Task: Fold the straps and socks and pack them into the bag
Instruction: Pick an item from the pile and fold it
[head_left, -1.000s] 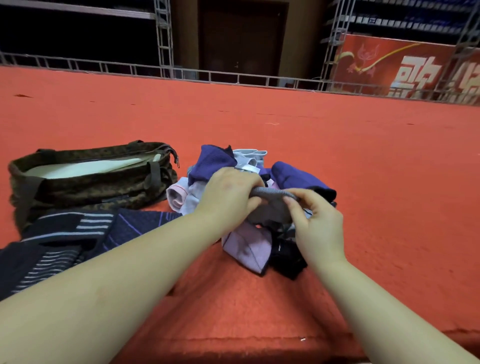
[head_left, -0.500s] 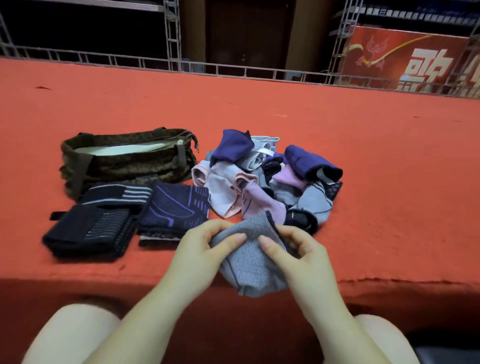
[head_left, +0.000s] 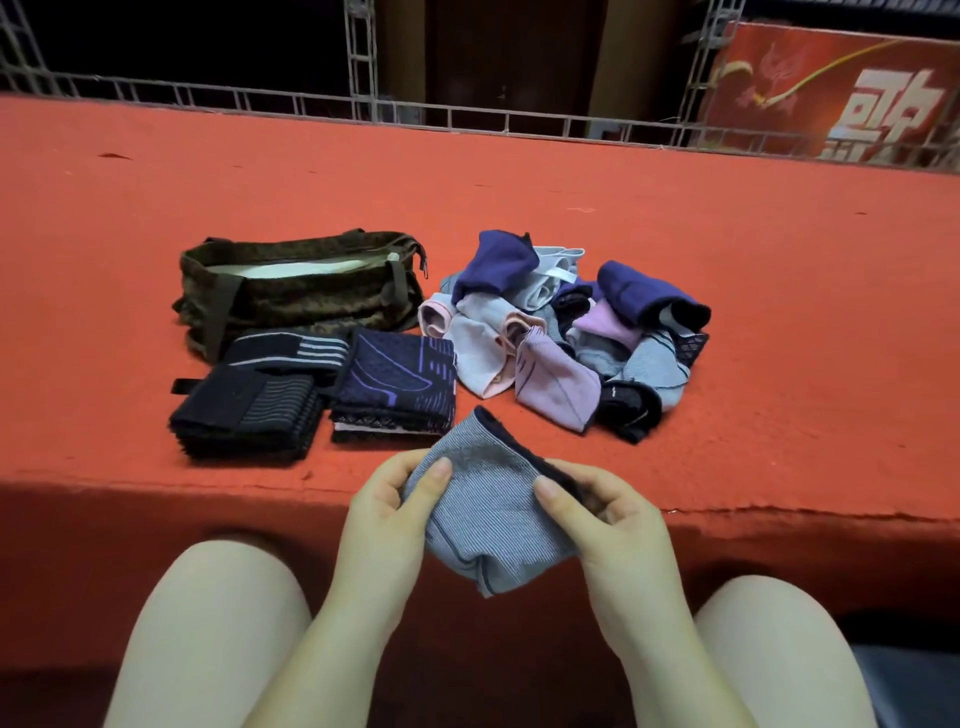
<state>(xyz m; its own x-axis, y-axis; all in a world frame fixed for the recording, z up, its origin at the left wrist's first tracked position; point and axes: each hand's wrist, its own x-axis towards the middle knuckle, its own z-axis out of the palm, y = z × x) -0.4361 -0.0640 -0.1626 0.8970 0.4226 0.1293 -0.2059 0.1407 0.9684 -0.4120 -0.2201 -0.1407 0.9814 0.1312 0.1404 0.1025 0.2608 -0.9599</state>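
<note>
A grey striped sock (head_left: 491, 512) with a dark cuff hangs over the near edge of the red platform. My left hand (head_left: 387, 512) pinches its left side and my right hand (head_left: 605, 512) pinches its right side near the cuff. Behind it lies a loose pile of socks (head_left: 566, 332) in purple, pink, grey and navy. Folded dark straps lie to the left: a black striped stack (head_left: 244, 415) and a navy patterned one (head_left: 400, 384). The brown patterned bag (head_left: 296, 291) stands open behind the straps.
The red carpeted platform (head_left: 779, 312) stretches far back to a metal truss rail (head_left: 467, 119). A red banner (head_left: 841, 88) hangs at the back right. My two knees show below the platform's front edge.
Both hands pulled the grey sock out of the pile and toward me, over the platform's front edge. The view dropped back, so the straps and my knees came into sight.
</note>
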